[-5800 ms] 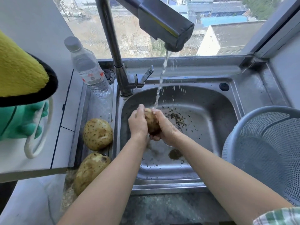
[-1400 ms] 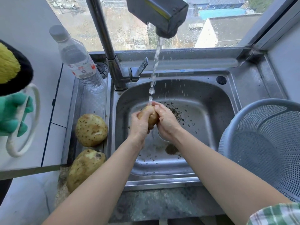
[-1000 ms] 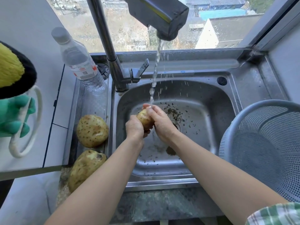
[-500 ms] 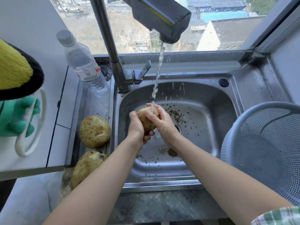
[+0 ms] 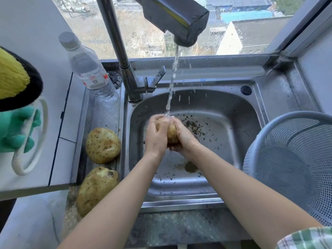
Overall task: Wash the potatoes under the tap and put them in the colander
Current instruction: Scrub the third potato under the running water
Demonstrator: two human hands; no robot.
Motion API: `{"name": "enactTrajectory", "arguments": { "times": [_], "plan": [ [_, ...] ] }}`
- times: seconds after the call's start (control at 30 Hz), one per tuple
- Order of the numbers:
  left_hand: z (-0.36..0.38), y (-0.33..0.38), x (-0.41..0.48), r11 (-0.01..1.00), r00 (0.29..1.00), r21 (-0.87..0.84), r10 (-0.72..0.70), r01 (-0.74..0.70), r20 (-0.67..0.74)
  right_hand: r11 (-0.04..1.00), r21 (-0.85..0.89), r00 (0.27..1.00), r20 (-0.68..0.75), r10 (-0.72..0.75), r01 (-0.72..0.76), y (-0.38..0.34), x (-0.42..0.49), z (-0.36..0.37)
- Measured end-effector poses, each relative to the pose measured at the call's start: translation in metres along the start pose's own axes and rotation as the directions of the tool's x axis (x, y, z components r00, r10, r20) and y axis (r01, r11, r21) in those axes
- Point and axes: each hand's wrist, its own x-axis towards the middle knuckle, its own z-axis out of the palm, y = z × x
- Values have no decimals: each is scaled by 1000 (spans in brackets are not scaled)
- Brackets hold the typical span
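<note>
Over the steel sink (image 5: 231, 112), my left hand (image 5: 156, 135) and my right hand (image 5: 184, 136) clasp one small potato (image 5: 171, 134) between them. Water from the tap (image 5: 177, 17) falls onto the potato and my fingers. Most of the potato is hidden by my hands. Two larger, dirty potatoes lie on the steel ledge left of the sink: one further back (image 5: 102, 145), one nearer (image 5: 97, 188). The grey mesh colander (image 5: 294, 162) stands to the right of the sink with nothing visible in it.
Dirt flecks lie across the sink bottom around the drain. A clear plastic bottle (image 5: 88, 69) stands at the back left by the tap's stem. A green glove (image 5: 16, 130) and a yellow-and-black cloth (image 5: 16, 78) hang at the left. A window runs behind the sink.
My hands have kept turning and rubbing the potato under the stream. My left hand has closed further over it, so less of the potato shows than half a second ago.
</note>
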Motion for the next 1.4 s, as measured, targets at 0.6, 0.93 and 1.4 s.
{"name": "enactTrajectory", "arguments": {
  "times": [0.6,0.93,1.4],
  "plan": [
    [5,8,19,843,895,-326,-447,427,17,992,-74,994,47,103,-99,2,0,-10],
    [1,-10,13,947,984,-268,-164,176,68,899,223,903,303,304,-377,-6,2,-13],
    [-3,-12,3,995,983,-103,22,-4,182,995,62,996,-32,81,-79,-13,0,-3]
  ]
}}
